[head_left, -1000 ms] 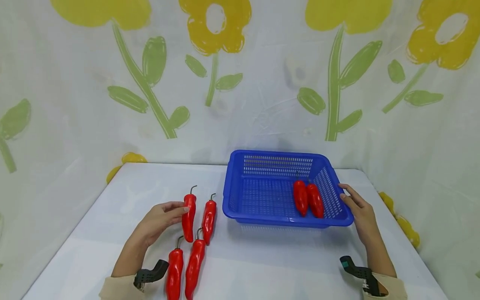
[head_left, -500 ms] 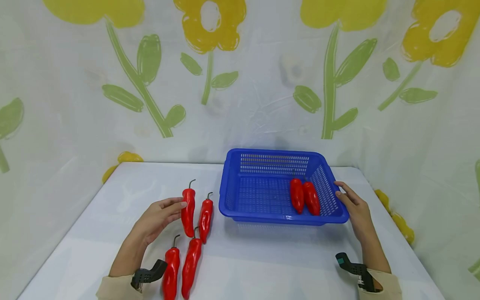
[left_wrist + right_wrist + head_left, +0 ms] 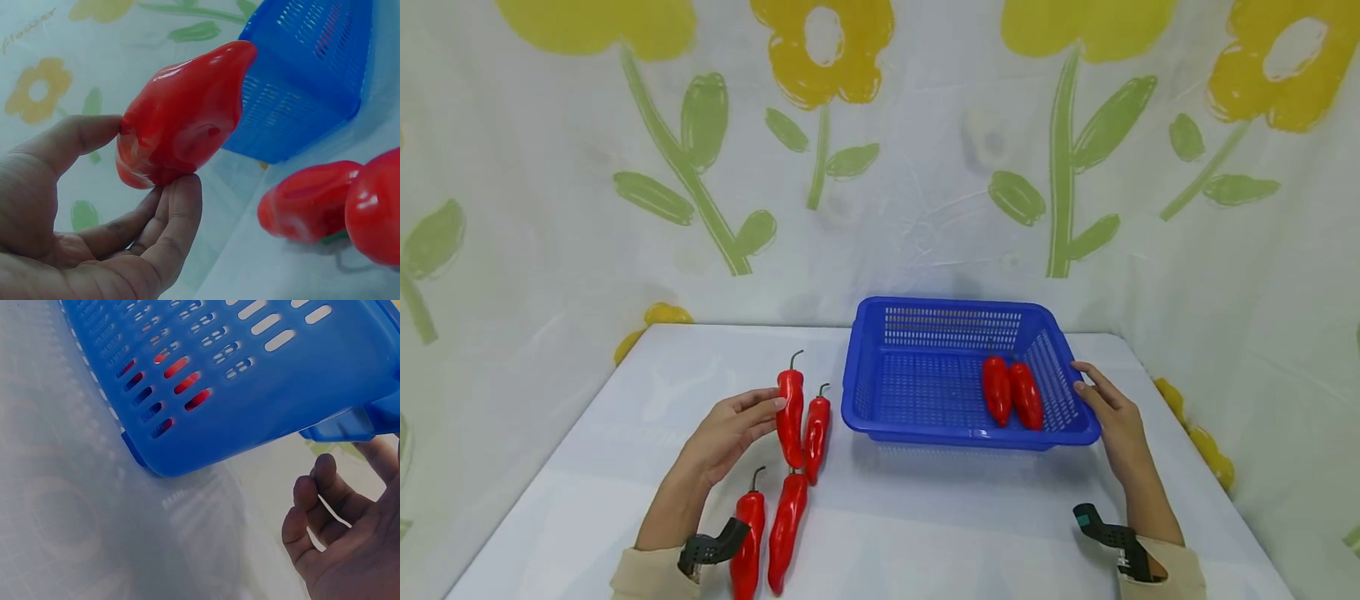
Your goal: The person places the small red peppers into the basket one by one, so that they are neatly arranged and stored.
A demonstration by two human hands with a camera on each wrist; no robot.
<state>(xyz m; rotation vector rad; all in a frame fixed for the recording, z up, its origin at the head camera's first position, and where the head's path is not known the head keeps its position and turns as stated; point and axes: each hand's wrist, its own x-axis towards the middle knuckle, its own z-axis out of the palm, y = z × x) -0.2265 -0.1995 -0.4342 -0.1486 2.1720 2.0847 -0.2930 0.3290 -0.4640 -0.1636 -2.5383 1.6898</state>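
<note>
While the person's right hand [image 3: 1116, 417] steadies the blue basket [image 3: 925, 382], the left hand [image 3: 737, 429] has hold of one red pepper [image 3: 790, 412], pinched between the thumb on one side and the fingers on the other. From where I stand, that pepper looks raised off the white table [image 3: 962, 525], stem pointing away from the person, and it is to the left of the basket, outside it. Its lower end overlaps the stem of a pepper lying nearer the person; whether the two touch, I cannot tell.

The right hand appears to grip the basket's right-hand rim with thumb and forefinger; in the right wrist view the other fingers are bent and clear of the plastic, and the thumb is out of sight.

As I judge it, the filling of the basket is about a third done. Two peppers are inside, side by side towards the right wall: the left one [image 3: 996, 392] and the right one [image 3: 1027, 396]. The pepper in the grasp has yet to go in. Three more lie on the table: the far one [image 3: 817, 439], the middle one [image 3: 787, 533] and the near-left one [image 3: 748, 542], partly behind the wrist camera [image 3: 715, 546].
</note>
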